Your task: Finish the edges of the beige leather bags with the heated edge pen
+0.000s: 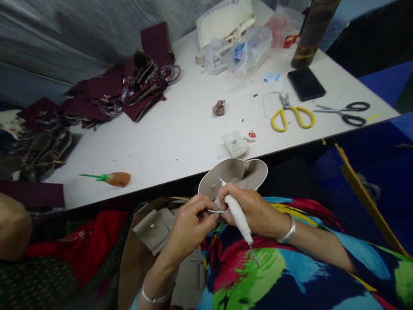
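Note:
In the head view, my left hand (pixel 193 224) pinches the near edge of a beige leather-like bag piece (pixel 221 174) between thumb and fingers. The piece curves open in two loops by the table's front edge, with a small gold fitting inside. My right hand (pixel 254 211) is closed around a white tape-wrapped awl (pixel 238 215). The awl's narrow tip points up and away over the piece, and a thin metal spike sticks out of its near end. Right fingertips also meet the piece's edge close to the left fingers; the exact contact is hidden.
Yellow-handled scissors (pixel 293 118), black-handled scissors (pixel 348 113) and a phone (pixel 306 84) lie at the right. A glue bottle (pixel 116 178) with a green nozzle lies left. Dark red bag pieces (pixel 103 92) are piled behind it. A carton (pixel 130 245) holds beige pieces; another person's arm (pixel 13 228) is far left.

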Available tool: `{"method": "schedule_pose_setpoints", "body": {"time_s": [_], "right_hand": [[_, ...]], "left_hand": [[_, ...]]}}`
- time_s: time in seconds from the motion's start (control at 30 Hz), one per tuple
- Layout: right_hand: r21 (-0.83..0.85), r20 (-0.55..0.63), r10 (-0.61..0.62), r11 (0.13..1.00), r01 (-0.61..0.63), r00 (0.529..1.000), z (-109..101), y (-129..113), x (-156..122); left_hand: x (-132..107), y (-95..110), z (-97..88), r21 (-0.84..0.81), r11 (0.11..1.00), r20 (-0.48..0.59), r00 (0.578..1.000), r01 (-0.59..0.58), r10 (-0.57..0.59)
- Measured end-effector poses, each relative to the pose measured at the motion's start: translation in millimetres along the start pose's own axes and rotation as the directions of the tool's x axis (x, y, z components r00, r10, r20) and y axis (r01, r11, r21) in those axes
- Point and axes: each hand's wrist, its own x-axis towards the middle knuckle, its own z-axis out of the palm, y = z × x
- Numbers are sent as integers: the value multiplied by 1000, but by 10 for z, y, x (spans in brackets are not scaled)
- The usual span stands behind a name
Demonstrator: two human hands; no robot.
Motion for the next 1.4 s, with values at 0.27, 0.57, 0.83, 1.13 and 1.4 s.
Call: {"method": "schedule_pose_setpoints", "body": {"time_s": [0.27, 0.57, 0.83, 1.13, 1.4], "right_hand": [[-2, 3, 4, 1000, -4, 1000, -14, -22, -3], [-2, 8, -10, 1000, 10, 1000, -12, -14, 7], [31, -20, -24, 999, 25, 1000, 3, -2, -15], [81, -109, 44, 996, -35, 993, -256, 24, -12], [-36, -534, 111, 987, -154, 838, -815, 223, 52]], "left_hand": [[-2, 3, 1, 18, 1000, -10, 1000, -7, 7], [-4, 8, 6, 0, 1000, -15, 1000, -1, 1], [-34, -16, 12, 33, 999, 11, 1000, -29, 29], [-65, -76, 40, -60, 997, -17, 999, -46, 45], [67, -179, 13, -88, 996, -31, 999, -25, 23]]}}
